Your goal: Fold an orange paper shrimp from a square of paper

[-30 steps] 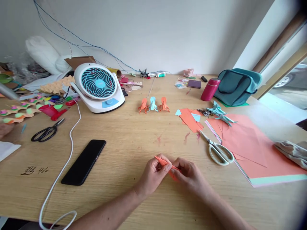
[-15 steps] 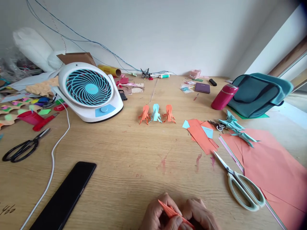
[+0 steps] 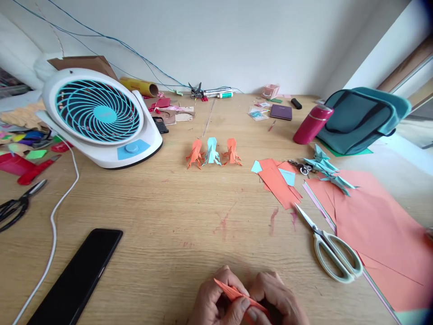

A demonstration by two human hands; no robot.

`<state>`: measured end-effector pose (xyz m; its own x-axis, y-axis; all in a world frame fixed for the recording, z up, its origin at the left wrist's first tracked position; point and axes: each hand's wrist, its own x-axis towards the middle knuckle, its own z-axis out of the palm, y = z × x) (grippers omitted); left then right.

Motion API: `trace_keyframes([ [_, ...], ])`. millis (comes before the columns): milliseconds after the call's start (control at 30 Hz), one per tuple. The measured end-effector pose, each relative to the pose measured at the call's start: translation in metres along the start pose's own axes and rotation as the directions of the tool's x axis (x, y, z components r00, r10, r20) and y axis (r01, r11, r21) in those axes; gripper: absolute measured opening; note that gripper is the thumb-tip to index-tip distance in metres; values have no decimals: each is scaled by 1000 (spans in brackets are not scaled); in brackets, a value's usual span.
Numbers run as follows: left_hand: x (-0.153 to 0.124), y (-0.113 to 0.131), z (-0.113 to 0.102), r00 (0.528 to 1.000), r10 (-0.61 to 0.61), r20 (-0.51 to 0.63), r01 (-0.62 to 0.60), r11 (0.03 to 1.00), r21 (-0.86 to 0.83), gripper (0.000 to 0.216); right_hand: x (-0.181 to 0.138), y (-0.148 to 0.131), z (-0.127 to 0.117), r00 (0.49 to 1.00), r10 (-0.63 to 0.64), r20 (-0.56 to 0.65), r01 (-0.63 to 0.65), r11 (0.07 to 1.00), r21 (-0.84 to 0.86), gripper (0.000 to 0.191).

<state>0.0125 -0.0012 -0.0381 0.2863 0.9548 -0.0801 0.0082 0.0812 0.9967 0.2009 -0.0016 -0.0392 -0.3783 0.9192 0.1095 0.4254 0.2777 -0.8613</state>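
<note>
At the bottom edge of the head view, my left hand (image 3: 218, 300) pinches a narrow, pointed piece of folded orange paper (image 3: 233, 293) between thumb and fingers. My right hand (image 3: 275, 295) grips the same paper from the other side, its fingers curled and its thumb close to the left one. The paper's tip points up and left. Partly covered by my fingers, its lower end is hidden. Farther back stand an orange paper figure (image 3: 195, 154), a light blue paper figure (image 3: 212, 151) and a second orange paper figure (image 3: 232, 152), side by side.
White-handled scissors (image 3: 333, 253) lie at the right beside orange paper sheets (image 3: 379, 221). Nearby are paper strips (image 3: 279, 183), teal folded pieces (image 3: 324, 162), a pink bottle (image 3: 313, 124) and a teal bag (image 3: 355, 122). A phone (image 3: 76, 275), white cable (image 3: 54, 225) and fan (image 3: 101, 117) occupy the left.
The view has shifted, so objects on the table appear farther left and slightly higher. Both hands keep hold of the orange paper, with only slight finger movement.
</note>
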Motion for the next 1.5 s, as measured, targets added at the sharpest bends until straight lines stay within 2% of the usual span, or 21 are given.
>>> trace_keyframes([
  [133,3,3,-1,999,32,42,-34,999,29,34,0,-11,-2,998,57,-34,-55,997,54,35],
  [300,2,9,1,999,52,3,-52,997,60,23,0,-25,-3,991,116,-71,-113,993,47,35],
  [533,7,17,8,998,50,-36,-49,998,44,26,2,-26,-4,992,120,-50,-115,989,95,34],
  [633,14,23,0,998,20,65,-20,1000,6,26,4,-24,-10,990,108,-91,-106,994,34,33],
  [700,13,28,-13,998,63,-2,-63,998,20,36,4,-25,-18,987,146,-65,-147,989,-4,31],
  [733,9,31,-20,988,128,-87,-120,988,96,37,4,-27,-22,981,184,-60,-186,982,-23,30],
  [767,5,34,-27,959,239,-153,-201,952,230,34,3,-29,-26,975,217,-48,-219,974,-56,28],
  [800,-1,36,-33,907,385,-172,-294,869,397,27,3,-31,-30,971,236,-37,-239,967,-94,26],
  [833,-7,38,-38,850,519,-96,-385,734,560,20,2,-33,-33,968,249,-28,-251,960,-126,22],
  [867,-12,40,-40,792,608,51,-475,562,677,14,3,-33,-36,966,257,-28,-258,953,-160,18],
  [900,-17,40,-41,740,641,205,-554,408,725,15,3,-33,-37,962,272,-7,-268,944,-193,16],
  [933,-22,39,-40,690,635,348,-632,294,717,21,4,-33,-38,958,287,19,-277,937,-211,16],
  [1000,-30,35,-33,570,571,591,-776,139,615,30,5,-32,-38,946,319,57,-299,926,-229,17],
  [1033,-33,32,-29,531,533,658,-807,83,584,33,5,-33,-38,945,320,70,-294,922,-250,19],
  [1067,-35,29,-25,517,507,689,-816,50,576,36,5,-33,-37,944,318,92,-283,919,-273,20],
  [1133,-39,23,-19,521,471,712,-813,19,582,37,5,-35,-36,941,308,138,-251,912,-326,20],
  [1233,-40,21,-15,534,483,694,-802,30,597,29,5,-39,-37,936,299,188,-207,896,-393,18],
  [1333,-42,25,-12,535,529,659,-796,54,602,20,3,-44,-39,915,324,239,-218,898,-382,19],
  [1500,-45,29,-6,474,602,643,-826,50,562,13,-9,-55,-40,855,382,350,-296,915,-274,19],
])
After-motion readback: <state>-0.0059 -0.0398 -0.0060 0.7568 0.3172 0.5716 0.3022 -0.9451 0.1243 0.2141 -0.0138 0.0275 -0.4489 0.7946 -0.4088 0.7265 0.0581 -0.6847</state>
